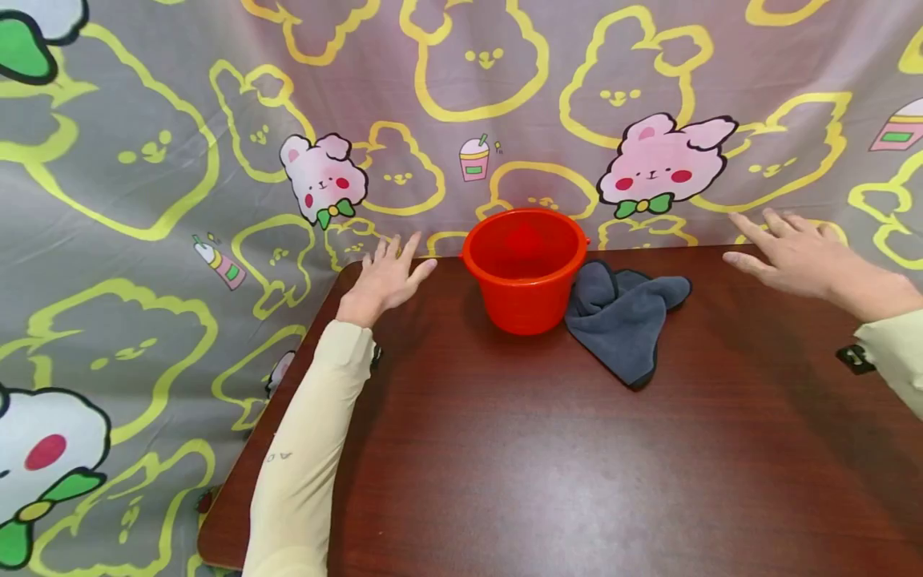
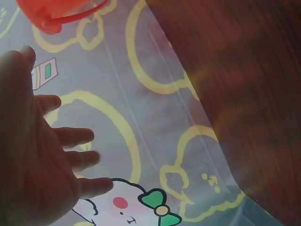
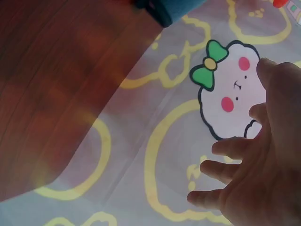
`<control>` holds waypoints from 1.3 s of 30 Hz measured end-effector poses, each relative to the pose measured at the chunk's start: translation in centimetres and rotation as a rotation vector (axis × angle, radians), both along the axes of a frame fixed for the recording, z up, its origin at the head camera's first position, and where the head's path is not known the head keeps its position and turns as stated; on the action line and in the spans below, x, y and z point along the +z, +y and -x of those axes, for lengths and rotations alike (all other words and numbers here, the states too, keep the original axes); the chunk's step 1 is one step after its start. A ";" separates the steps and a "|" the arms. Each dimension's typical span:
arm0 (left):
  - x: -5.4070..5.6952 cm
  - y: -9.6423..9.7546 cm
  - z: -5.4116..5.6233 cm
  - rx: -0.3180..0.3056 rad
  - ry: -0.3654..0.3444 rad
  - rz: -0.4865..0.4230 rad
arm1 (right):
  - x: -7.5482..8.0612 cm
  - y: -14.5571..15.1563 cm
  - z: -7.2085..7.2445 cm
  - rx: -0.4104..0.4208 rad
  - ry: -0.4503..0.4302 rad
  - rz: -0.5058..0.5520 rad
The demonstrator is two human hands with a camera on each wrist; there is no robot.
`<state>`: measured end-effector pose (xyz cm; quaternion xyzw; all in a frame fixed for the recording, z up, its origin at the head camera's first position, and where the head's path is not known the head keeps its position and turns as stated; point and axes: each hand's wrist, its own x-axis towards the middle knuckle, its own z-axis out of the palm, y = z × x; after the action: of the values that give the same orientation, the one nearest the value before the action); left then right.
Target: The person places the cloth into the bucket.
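A red plastic bucket (image 1: 525, 300) stands upright near the back edge of the table, its mouth facing up. Against its right side lies a crumpled dark grey cloth (image 1: 627, 320) with black edging. My left hand (image 1: 382, 280) hovers left of the bucket, fingers spread and touching nothing. To the right of the cloth, my right hand (image 1: 804, 252) is held in the air with its fingers extended, apart from everything. In the left wrist view a part of the bucket (image 2: 56, 12) shows at the top; the right wrist view catches a corner of the cloth (image 3: 176, 9).
The dark reddish-brown wooden table (image 1: 548, 465) reflects light in its middle. Behind it and along its left side hangs a grey curtain (image 1: 433, 88) printed with yellow outlines and white cartoon rabbits. Pale sleeves (image 1: 303, 449) cover both forearms.
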<state>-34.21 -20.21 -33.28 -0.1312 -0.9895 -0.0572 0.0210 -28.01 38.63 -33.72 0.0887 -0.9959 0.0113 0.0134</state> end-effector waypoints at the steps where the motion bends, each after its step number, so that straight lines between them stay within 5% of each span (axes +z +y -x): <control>1: 0.0 0.1 -0.1 -0.003 0.005 -0.011 | 0.0 -0.2 0.0 0.005 0.004 0.007; 22: -0.3 3.3 -2.4 -0.032 0.061 -0.327 | -0.5 -4.9 0.5 0.109 0.003 0.217; 31: -1.4 4.6 -3.0 -0.057 0.076 -0.447 | -1.1 -6.7 0.7 0.149 0.011 0.258; 39: -2.4 5.5 -3.3 0.003 0.078 -0.498 | -1.7 -8.1 1.0 0.179 0.011 0.285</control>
<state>-30.89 -14.73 -35.71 -0.1227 -0.9435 -0.2941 0.0912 -29.05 30.53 -35.42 0.1742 -0.9722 0.1533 0.0300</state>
